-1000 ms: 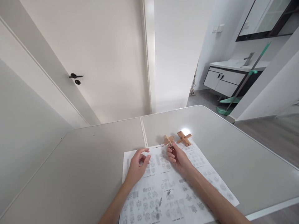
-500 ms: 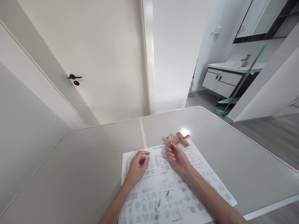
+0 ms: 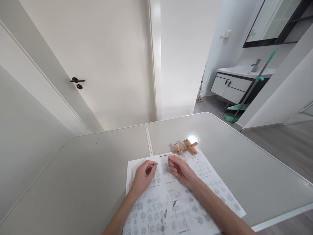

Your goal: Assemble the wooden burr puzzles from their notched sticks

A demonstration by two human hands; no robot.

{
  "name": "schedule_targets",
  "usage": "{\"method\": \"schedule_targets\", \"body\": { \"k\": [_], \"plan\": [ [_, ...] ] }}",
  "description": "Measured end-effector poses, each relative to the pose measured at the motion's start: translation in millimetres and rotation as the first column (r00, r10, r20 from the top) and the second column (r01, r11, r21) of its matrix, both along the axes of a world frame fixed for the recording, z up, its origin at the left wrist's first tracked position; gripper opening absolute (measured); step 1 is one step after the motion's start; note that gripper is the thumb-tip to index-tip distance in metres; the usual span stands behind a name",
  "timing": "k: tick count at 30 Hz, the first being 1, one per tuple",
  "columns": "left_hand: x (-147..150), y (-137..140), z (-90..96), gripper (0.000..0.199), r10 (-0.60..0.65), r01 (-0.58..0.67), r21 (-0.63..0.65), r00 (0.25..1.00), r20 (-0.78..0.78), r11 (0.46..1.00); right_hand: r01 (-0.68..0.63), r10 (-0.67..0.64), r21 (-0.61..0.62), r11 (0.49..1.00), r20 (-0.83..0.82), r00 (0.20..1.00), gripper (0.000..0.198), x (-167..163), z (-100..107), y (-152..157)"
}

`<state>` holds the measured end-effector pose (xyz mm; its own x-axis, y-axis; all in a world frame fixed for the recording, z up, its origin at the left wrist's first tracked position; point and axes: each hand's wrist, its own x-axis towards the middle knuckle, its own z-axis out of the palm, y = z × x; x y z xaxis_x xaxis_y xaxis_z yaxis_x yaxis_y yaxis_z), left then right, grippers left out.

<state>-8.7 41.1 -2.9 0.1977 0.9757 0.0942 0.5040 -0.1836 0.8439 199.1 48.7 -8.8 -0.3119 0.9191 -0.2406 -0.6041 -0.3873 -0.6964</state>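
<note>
A printed sheet with rows of small grey diagrams lies on the table in front of me. Over its left part rests my left hand, fingers loosely curved, thumb and index apart, holding nothing. My right hand is over the upper middle of the sheet, its fingers bent loosely with no object visible in them. Just beyond its fingertips sits a small knobbly wooden puzzle with a dark mark on one face. Close against its right side is a second wooden puzzle of crossed sticks.
The grey table has a pale seam across it and a white edge. Behind it stands a white door with a black handle. At the right are a washbasin cabinet and a green broom and dustpan.
My right hand has let go of the knobbly wooden puzzle and drawn back to the left and nearer to me. The puzzle stays by the crossed one. My left hand is nearly still.
</note>
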Motion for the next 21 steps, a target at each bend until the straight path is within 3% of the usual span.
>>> {"method": "schedule_targets", "body": {
  "k": [10, 17, 21],
  "plan": [
    [-12, 8, -0.9, 0.026, -0.006, 0.006, -0.002, 1.000, 0.012, 1.000, -0.050, 0.047, 0.048, 0.998, 0.054, 0.997, 0.036, -1, 2, -1],
    [-49, 27, 5.9, 0.032, 0.246, -0.243, 0.047, 0.965, -0.089, 0.969, -0.102, 0.092, 0.109, 0.989, 0.091, 0.992, 0.037, -1, -6, 0],
    [-51, 27, 8.6, 0.035, 0.334, -0.333, 0.032, 0.940, -0.066, 0.942, -0.107, 0.095, 0.108, 0.988, 0.107, 0.990, 0.037, -3, -6, 1]
  ]
}}
